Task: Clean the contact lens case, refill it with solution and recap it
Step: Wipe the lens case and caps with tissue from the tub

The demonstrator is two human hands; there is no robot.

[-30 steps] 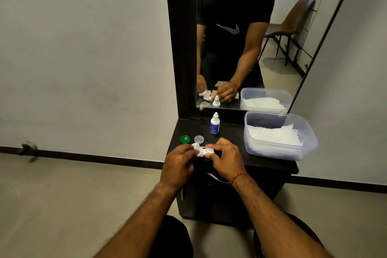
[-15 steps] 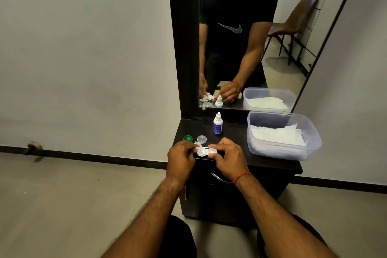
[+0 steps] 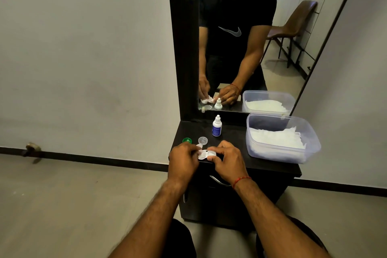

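I am seeing a plastic tub of white tissues sitting well to the right of my fingers. My right hand is pinching the lens case at its right end, while my left hand is pressing a tissue against its left well. Just beyond my fingertips are standing the solution bottle, a clear cap and a green cap.
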